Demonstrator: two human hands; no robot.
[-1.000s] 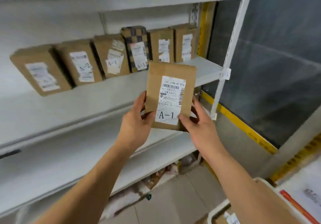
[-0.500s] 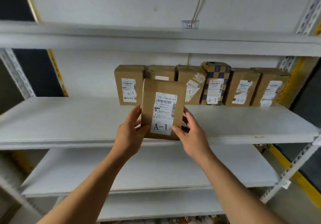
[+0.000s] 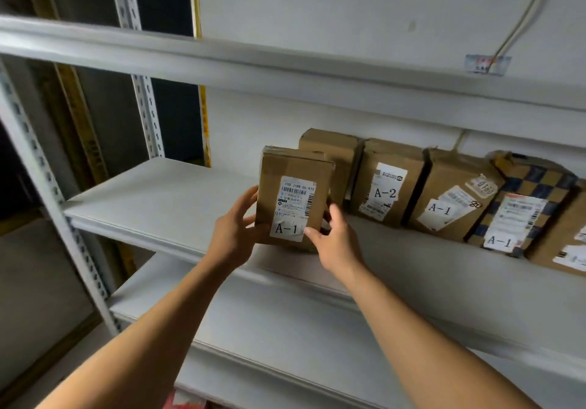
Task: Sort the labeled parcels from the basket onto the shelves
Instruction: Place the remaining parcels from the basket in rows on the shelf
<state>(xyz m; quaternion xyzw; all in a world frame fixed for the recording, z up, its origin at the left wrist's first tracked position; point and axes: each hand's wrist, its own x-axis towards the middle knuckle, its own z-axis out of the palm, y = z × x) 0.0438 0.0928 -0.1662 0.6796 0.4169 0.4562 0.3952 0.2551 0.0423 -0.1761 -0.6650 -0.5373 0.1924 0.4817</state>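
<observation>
A white metal upright with punched holes stands at the far left, carrying three white shelves. The middle shelf is bare on its left half. At centre, two bare forearms reach up from below. The left hand grips the lower left edge of a brown cardboard parcel, its fingers curled round the side. The parcel stands upright at the front of the middle shelf, its white label reading A-1. The right hand pinches the parcel's lower right corner, thumb on the label. Behind and to the right, a row of parcels leans along the back wall; their labels read A-2, A-1 and A-1. A pale cable runs down the wall at upper right.
</observation>
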